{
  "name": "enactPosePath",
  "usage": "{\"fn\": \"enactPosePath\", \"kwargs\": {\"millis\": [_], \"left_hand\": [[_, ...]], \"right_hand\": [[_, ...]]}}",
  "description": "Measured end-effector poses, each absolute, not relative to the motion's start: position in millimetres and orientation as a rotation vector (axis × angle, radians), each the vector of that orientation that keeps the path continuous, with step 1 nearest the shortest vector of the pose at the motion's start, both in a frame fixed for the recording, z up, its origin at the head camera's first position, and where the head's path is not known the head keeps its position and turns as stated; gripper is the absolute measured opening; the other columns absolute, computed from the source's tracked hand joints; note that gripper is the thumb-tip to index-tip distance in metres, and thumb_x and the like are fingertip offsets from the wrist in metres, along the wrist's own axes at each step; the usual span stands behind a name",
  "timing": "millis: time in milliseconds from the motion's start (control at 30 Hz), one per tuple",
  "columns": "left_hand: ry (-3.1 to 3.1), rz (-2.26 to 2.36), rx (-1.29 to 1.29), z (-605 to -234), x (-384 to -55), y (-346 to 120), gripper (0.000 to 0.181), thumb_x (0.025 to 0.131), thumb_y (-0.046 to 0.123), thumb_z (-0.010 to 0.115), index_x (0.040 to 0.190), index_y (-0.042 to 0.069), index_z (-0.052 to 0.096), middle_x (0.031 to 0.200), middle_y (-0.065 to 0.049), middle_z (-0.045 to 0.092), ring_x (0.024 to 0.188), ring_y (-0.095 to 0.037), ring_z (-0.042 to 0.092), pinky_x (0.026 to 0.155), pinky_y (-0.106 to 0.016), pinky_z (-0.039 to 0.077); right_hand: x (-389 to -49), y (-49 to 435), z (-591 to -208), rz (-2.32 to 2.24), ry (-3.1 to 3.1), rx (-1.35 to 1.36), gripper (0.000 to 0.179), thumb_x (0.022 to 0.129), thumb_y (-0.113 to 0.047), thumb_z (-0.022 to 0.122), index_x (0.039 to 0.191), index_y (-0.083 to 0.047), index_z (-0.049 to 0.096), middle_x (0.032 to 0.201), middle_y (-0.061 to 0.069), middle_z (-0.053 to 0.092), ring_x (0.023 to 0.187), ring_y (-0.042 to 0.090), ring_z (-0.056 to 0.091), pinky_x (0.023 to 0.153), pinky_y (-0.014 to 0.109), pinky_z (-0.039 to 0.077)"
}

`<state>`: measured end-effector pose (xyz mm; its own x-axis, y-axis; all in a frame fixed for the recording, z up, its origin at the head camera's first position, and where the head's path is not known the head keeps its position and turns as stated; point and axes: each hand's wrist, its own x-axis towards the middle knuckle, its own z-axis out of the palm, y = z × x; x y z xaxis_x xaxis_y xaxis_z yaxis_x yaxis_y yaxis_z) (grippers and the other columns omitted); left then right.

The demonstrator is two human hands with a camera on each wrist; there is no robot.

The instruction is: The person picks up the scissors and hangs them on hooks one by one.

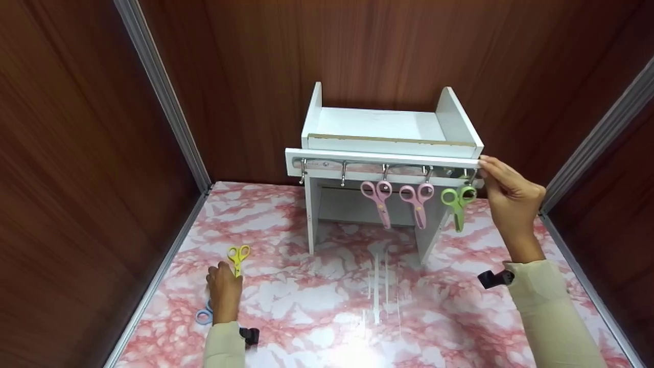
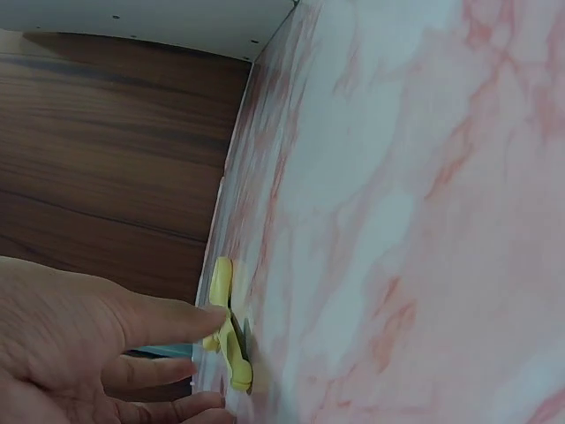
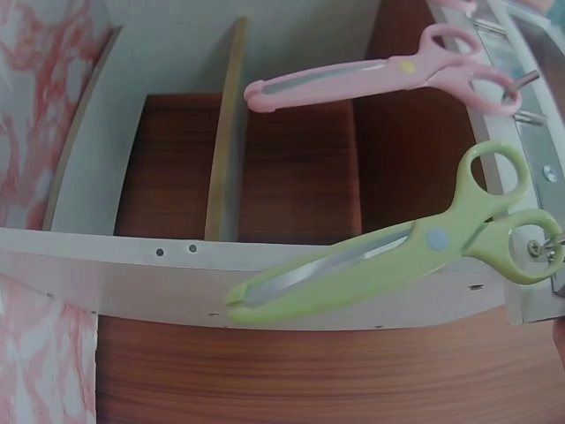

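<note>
Low on the left, my left hand (image 1: 225, 291) is over the table at the yellow scissors (image 1: 238, 254), which lie with their handles pointing away. In the left wrist view its thumb tip overlaps the yellow scissors (image 2: 231, 349), and the other fingers are loosely bent and spaced apart. Blue scissors (image 1: 204, 316) are partly hidden under this hand. My right hand (image 1: 513, 197) grips the right end of the white hook rail (image 1: 409, 159). From its hooks hang two pink scissors (image 1: 379, 202) and, nearest that hand, green scissors (image 3: 380, 265).
The rail runs across the front of a white shelf unit (image 1: 312, 220) standing against the brown wood-look wall (image 1: 255, 76). Two left hooks (image 1: 343, 174) carry nothing. Red-and-white marbled covering (image 1: 286, 306) spreads over the table, with brown panels at both sides.
</note>
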<state>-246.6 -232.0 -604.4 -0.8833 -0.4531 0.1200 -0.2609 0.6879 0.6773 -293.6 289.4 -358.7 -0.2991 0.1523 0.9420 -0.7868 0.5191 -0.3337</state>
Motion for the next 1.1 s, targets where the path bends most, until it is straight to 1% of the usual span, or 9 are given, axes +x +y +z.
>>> {"fn": "enactPosePath", "kwargs": {"millis": [100,233,333,400,500,633,767,1000,1100], "left_hand": [[-2.661,-0.973,0.567,-600.7,-250.1,-233.9,0.025,0.079,0.000,0.068,0.096,-0.012,0.054,0.098,-0.032,0.046,0.096,-0.051,0.046,0.078,-0.057,0.042],[-2.669,-0.951,0.559,-599.9,-252.1,-236.5,0.018,0.078,-0.003,0.066,0.090,-0.012,0.056,0.095,-0.031,0.047,0.092,-0.052,0.048,0.076,-0.057,0.043],[-2.634,-0.903,0.541,-602.0,-251.7,-238.2,0.008,0.076,-0.006,0.063,0.080,-0.011,0.057,0.087,-0.030,0.050,0.084,-0.052,0.052,0.071,-0.058,0.044],[-2.623,-0.881,0.529,-603.3,-252.3,-239.9,0.005,0.075,-0.008,0.061,0.075,-0.010,0.057,0.081,-0.031,0.053,0.079,-0.051,0.054,0.069,-0.058,0.045],[-2.639,-0.908,0.561,-603.7,-254.5,-242.9,0.008,0.074,-0.007,0.064,0.073,-0.009,0.056,0.076,-0.029,0.057,0.076,-0.049,0.057,0.067,-0.057,0.047],[-2.675,-1.002,0.623,-602.1,-256.4,-246.8,0.015,0.074,-0.003,0.070,0.077,-0.008,0.057,0.076,-0.027,0.061,0.077,-0.046,0.060,0.067,-0.055,0.049],[-2.677,-1.030,0.615,-602.1,-255.5,-248.8,0.017,0.074,-0.002,0.072,0.079,-0.008,0.056,0.075,-0.025,0.060,0.077,-0.045,0.059,0.066,-0.054,0.050],[-2.643,-1.001,0.563,-604.7,-253.2,-251.3,0.021,0.071,-0.002,0.074,0.075,-0.007,0.054,0.071,-0.023,0.058,0.075,-0.044,0.059,0.067,-0.054,0.049],[-2.646,-1.012,0.575,-604.9,-252.6,-252.0,0.022,0.070,-0.001,0.076,0.074,-0.005,0.055,0.070,-0.022,0.059,0.074,-0.043,0.059,0.064,-0.053,0.049]], "right_hand": [[-291.9,287.7,-356.5,1.030,-1.606,0.559,0.021,0.074,0.015,0.071,0.089,0.001,0.075,0.095,0.017,0.070,0.091,0.031,0.067,0.082,0.025,0.054],[-291.1,286.8,-355.7,1.032,-1.601,0.560,0.022,0.074,0.016,0.071,0.089,0.001,0.075,0.096,0.017,0.070,0.092,0.031,0.067,0.083,0.026,0.054],[-291.0,285.9,-356.0,1.035,-1.596,0.563,0.022,0.073,0.017,0.071,0.089,0.002,0.075,0.096,0.018,0.070,0.091,0.032,0.067,0.082,0.026,0.054],[-290.9,285.5,-356.4,1.035,-1.594,0.561,0.022,0.073,0.017,0.071,0.089,0.001,0.075,0.095,0.018,0.070,0.091,0.032,0.067,0.082,0.026,0.054],[-291.1,285.4,-357.0,1.036,-1.595,0.556,0.022,0.074,0.016,0.070,0.089,0.001,0.075,0.095,0.019,0.070,0.091,0.032,0.067,0.082,0.025,0.054],[-291.2,285.3,-357.1,1.045,-1.593,0.549,0.020,0.075,0.015,0.070,0.089,0.001,0.075,0.094,0.020,0.070,0.091,0.032,0.067,0.081,0.025,0.054],[-290.2,284.5,-356.6,1.046,-1.579,0.548,0.020,0.074,0.016,0.071,0.088,0.002,0.075,0.094,0.018,0.070,0.090,0.032,0.067,0.082,0.026,0.054],[-291.8,282.4,-355.6,1.048,-1.568,0.563,0.021,0.073,0.017,0.070,0.088,0.003,0.075,0.094,0.019,0.070,0.090,0.034,0.067,0.082,0.027,0.054],[-292.1,281.9,-355.6,1.045,-1.567,0.563,0.021,0.073,0.017,0.070,0.088,0.003,0.075,0.094,0.019,0.070,0.090,0.034,0.067,0.082,0.026,0.054]]}}
